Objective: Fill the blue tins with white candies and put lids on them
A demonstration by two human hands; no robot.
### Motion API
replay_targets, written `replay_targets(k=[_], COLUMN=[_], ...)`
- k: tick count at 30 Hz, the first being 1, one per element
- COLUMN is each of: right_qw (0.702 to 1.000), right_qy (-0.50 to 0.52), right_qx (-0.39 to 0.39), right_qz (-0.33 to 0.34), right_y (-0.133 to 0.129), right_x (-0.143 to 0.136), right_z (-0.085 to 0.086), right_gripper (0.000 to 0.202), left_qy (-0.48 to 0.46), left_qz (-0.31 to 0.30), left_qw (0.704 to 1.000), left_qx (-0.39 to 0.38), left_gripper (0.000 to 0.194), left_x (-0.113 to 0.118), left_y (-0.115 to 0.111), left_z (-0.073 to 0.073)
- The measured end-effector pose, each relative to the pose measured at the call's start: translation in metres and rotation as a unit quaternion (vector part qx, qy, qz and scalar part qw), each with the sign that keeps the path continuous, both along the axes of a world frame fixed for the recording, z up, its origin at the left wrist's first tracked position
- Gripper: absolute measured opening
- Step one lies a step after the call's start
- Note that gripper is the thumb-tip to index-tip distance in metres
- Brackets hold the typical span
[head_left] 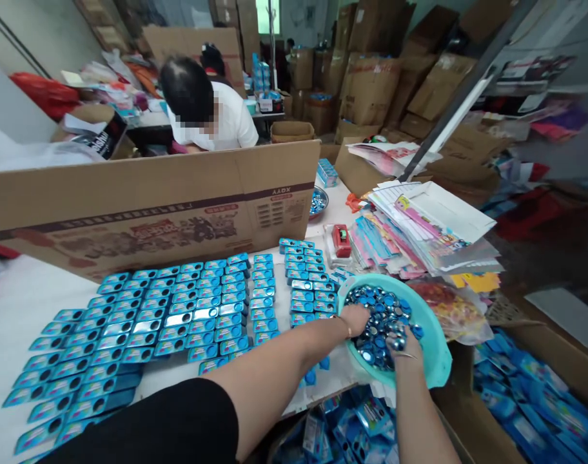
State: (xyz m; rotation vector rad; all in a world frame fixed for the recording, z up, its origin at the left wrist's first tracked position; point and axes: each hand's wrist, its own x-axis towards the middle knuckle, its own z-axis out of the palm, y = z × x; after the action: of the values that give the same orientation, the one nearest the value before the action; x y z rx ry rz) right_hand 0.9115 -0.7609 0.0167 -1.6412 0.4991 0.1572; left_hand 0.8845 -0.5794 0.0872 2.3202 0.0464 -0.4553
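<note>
A turquoise plastic basin (432, 322) at the table's front right edge holds a heap of small shiny round pieces (383, 316), blue and silver. My left hand (356, 320) reaches into the heap from the left, its fingertips buried among the pieces. On the basin's near right side, my right hand (411, 348) has its fingers closed around several silver pieces. Rows of small blue boxes (173, 319), each with a round hole or disc on top, stand on the white table left of the basin.
A long cardboard panel (284, 174) stands across the table, with a person in white (233, 119) behind it. Right of the boxes lie a red tape dispenser (341, 241) and stacked printed sheets (434, 222). Blue packages fill a carton (530, 386) at the lower right.
</note>
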Motion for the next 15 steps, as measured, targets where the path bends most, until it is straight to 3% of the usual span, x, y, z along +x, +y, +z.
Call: replay_targets(k=[2,4,7,8,9,11,12,15], right_qw=[0.988,0.956,0.933,0.929,0.925,0.917,0.916,0.913], right_qy=[0.016,0.02,0.007,0.005,0.004,0.008,0.009,-0.011], right_qx=[0.147,0.276,0.346,0.359,0.37,0.389,0.392,0.403], right_qz=[-0.05,-0.097,-0.097,-0.091,-0.088,-0.084,-0.082,-0.055], right_y=[-0.008,-0.008,-0.002,-0.001,0.0,0.0,0.0,0.012], right_x=[-0.001,-0.002,-0.005,-0.006,-0.007,-0.009,-0.011,-0.021], right_z=[0.003,0.011,0.028,0.034,0.041,0.054,0.06,0.076], right_gripper=[0.019,0.014,0.008,0.01,0.013,0.016,0.017,0.017], left_qy=[-0.002,0.006,0.05,0.091,0.146,0.277,0.316,0.325], left_qz=[0.066,0.122,0.161,0.18,0.209,0.264,0.278,0.346], left_qw=[0.996,0.984,0.95,0.918,0.858,0.68,0.618,0.581], left_qx=[-0.061,-0.13,-0.262,-0.342,-0.446,-0.626,-0.664,-0.662], left_gripper=[0.019,0.028,0.042,0.042,0.038,0.02,0.015,0.021], left_x=[0.003,0.003,-0.019,-0.036,-0.057,-0.112,-0.143,-0.241], left_y=[-0.003,-0.006,0.003,0.012,0.024,0.055,0.073,0.131], left_z=[0.008,0.017,0.029,0.031,0.032,0.032,0.031,0.029])
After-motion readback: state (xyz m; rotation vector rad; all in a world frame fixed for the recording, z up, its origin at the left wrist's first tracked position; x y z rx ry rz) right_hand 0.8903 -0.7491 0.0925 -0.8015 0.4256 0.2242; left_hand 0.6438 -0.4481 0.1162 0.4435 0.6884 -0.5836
